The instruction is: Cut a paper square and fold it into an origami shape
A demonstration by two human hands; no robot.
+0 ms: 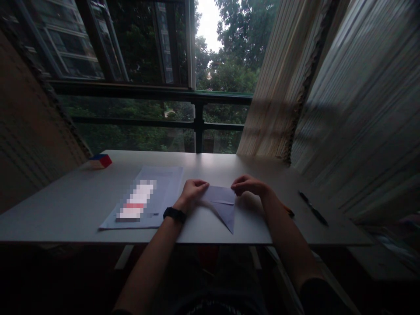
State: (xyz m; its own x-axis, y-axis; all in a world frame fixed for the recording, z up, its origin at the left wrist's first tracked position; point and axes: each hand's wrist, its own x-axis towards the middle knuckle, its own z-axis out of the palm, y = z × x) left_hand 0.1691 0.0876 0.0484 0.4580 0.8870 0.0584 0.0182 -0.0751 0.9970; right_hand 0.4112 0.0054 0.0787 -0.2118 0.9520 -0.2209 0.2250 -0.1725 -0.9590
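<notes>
A folded sheet of paper (222,195) is held between my two hands above the front middle of the white table. It has a roughly triangular outline, with one point hanging down toward the table's front edge and a crease or slit across it. My left hand (194,191), with a dark band on its wrist, pinches the upper left corner between thumb and fingers. At the upper right corner my right hand (246,185) is closed, its fingertips pinching the paper's edge.
Flat sheets of paper (170,188), partly blurred out, lie left of my hands. A red, blue and pale block (101,161) sits at the table's (65,205) far left. A black pen (313,208) lies at right; an orange-and-black object (288,211) is partly hidden by my right forearm.
</notes>
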